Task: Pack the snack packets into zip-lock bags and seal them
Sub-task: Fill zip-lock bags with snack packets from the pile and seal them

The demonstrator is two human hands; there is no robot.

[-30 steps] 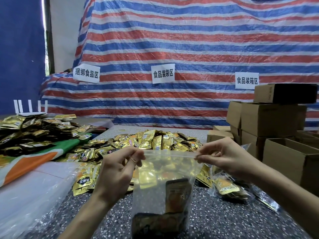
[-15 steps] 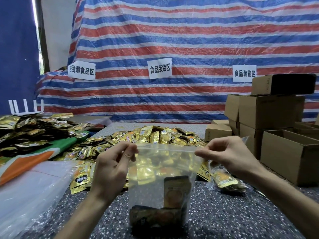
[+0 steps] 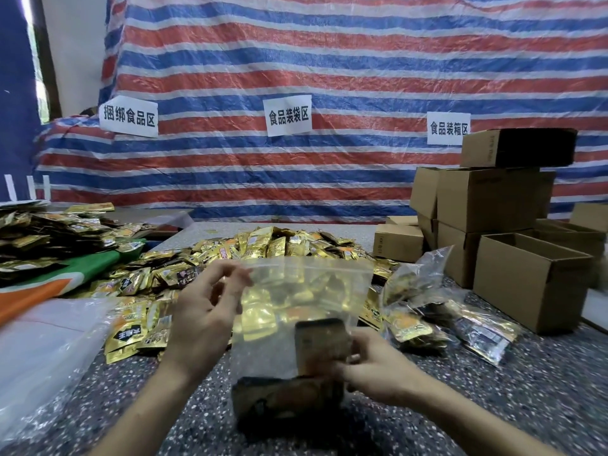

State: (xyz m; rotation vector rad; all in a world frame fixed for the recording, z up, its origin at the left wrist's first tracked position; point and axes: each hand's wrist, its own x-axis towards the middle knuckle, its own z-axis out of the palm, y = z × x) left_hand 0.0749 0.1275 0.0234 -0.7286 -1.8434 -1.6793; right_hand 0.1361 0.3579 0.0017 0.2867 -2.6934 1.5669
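Our left hand (image 3: 204, 311) pinches the top corner of the clear, soft zip-lock bag (image 3: 296, 291); our right hand (image 3: 375, 370) grips its lower side over dark foil packets (image 3: 320, 343) inside. It stands upright on the speckled table (image 3: 493, 406).

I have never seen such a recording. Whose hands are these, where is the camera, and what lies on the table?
No machine here: a person works with bare hands. One camera, worn on the head, looks forward and down, so you see their own arms. The left hand pinches the top corner of a clear zip-lock bag; the right hand holds its lower part, where dark snack packets sit inside. On the speckled table lie a pile of gold packets, filled bags and cardboard boxes.
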